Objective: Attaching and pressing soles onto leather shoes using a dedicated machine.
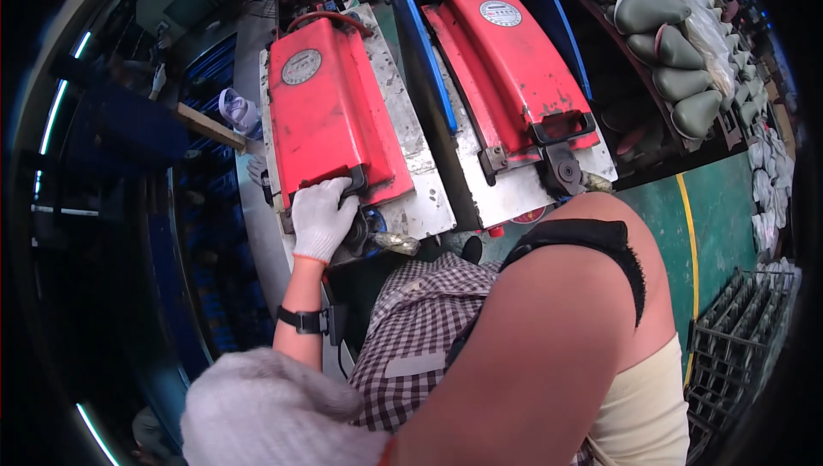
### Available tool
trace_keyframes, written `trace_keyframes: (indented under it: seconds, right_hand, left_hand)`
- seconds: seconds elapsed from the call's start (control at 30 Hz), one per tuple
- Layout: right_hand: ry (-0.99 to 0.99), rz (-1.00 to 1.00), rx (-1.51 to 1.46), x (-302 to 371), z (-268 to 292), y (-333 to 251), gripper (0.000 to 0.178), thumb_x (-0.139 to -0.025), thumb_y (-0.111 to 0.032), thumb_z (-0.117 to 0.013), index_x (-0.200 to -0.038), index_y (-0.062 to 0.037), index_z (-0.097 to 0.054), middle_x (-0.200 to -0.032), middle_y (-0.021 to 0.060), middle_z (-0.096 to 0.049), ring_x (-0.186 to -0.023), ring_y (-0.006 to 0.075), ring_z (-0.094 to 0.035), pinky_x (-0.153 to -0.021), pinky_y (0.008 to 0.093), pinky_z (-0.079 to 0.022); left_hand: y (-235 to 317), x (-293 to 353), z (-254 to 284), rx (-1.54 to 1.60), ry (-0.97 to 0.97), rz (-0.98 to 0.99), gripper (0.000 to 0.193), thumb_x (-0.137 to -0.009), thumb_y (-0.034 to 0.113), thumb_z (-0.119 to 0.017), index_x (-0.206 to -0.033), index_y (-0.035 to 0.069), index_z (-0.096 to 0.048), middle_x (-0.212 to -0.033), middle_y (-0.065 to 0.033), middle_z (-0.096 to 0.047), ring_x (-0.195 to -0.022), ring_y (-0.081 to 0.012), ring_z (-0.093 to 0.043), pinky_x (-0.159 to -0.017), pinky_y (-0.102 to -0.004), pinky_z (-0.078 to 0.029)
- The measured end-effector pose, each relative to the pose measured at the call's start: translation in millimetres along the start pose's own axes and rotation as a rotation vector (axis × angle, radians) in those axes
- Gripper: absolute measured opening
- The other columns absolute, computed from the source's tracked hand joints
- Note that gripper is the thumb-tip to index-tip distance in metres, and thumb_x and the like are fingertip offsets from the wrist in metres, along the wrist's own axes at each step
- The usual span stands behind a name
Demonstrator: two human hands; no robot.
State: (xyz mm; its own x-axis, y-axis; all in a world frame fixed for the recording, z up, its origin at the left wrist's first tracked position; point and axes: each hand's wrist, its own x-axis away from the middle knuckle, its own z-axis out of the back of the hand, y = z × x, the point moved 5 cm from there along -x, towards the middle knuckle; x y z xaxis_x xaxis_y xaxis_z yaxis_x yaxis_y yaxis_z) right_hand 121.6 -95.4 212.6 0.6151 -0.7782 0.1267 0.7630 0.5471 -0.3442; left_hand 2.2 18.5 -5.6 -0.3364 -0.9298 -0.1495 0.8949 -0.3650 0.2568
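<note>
My left hand (322, 219), in a white knitted glove, is closed around the black handle (358, 180) at the near end of a red mold cover (321, 119). This cover lies on a worn metal plate (426, 183) and carries a round label. My right arm bends across the front of me, and its white-gloved hand (266, 406) is held close at lower left. That hand is blurred and its fingers do not show clearly. To the right, a second red mold cover (514, 63) has its own black handle (563, 128), with neither hand on it.
A blue metal frame (433, 59) stands around the right mold. Olive-green shoe-shaped pieces (677, 84) fill a rack at upper right. Further down stands a dark wire rack (737, 337) on a green floor (729, 209) with a yellow line. A lavender shoe (239, 113) lies past the left mold.
</note>
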Motion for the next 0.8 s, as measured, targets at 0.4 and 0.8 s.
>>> trace_keyframes:
  seconds: [0.4, 0.8]
  right_hand:
    - [0.060, 0.059, 0.043, 13, 22, 10, 0.016, -0.087, -0.014, -0.068, -0.096, -0.0006, -0.067, -0.064, 0.0114, -0.064, -0.054, 0.0245, -0.066, -0.043, 0.0439, -0.046]
    - [0.104, 0.358, -0.071, -28, 38, 28, 0.027, -0.092, -0.020, -0.068, -0.113, -0.0031, -0.065, -0.070, 0.0138, -0.068, -0.066, 0.0332, -0.072, -0.055, 0.0479, -0.053]
  left_hand:
    - [-8, -24, -9, -0.029, -0.437, 0.211, 0.040, -0.083, 0.046, -0.066, -0.106, 0.015, -0.076, -0.100, -0.0162, -0.076, -0.097, -0.0378, -0.072, -0.085, -0.0500, -0.056]
    - [-13, -21, 0, 0.019, -0.560, 0.167, 0.036, -0.093, 0.041, -0.056, -0.107, 0.015, -0.077, -0.109, -0.0147, -0.076, -0.103, -0.0353, -0.073, -0.090, -0.0471, -0.056]
